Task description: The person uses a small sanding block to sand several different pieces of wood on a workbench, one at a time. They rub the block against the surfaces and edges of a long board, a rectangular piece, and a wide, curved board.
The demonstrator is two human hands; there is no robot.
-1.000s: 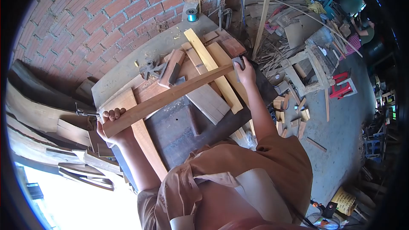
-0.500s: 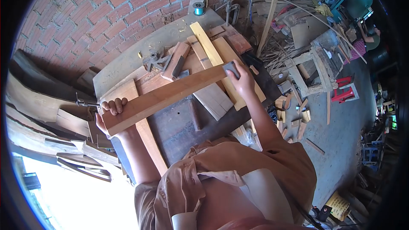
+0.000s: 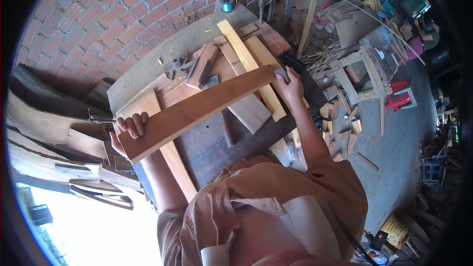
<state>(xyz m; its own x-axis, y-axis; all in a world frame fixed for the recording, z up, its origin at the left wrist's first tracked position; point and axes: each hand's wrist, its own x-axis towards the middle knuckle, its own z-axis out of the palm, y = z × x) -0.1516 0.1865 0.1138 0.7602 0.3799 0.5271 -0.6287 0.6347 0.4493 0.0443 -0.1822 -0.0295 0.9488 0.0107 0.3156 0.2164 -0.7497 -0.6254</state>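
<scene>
My left hand (image 3: pixel 131 127) is wrapped around the near left end of a long reddish-brown wooden board (image 3: pixel 202 108), fingers over its top face and thumb at the end. The board is held up at a slant above the workbench (image 3: pixel 202 152). In my right hand (image 3: pixel 293 86) is a small grey sanding block (image 3: pixel 282 75), pressed against the board's far right end. Below the board lie a yellow plank (image 3: pixel 241 47), a pale grey-brown plank (image 3: pixel 249 113) and a dark wooden stick (image 3: pixel 226 128).
A metal clamp (image 3: pixel 101 119) sits at the bench's left edge, beside stacked curved boards (image 3: pixel 54 140). A spool of blue line (image 3: pixel 227 4) stands at the back near the brick wall (image 3: pixel 123 15). Wood offcuts (image 3: pixel 352 128) litter the floor at right. Another person (image 3: pixel 429 37) is at far right.
My right hand has slid the sanding block outward to the right along the board, up to its far end. The board has turned slightly, showing more of its broad face.
</scene>
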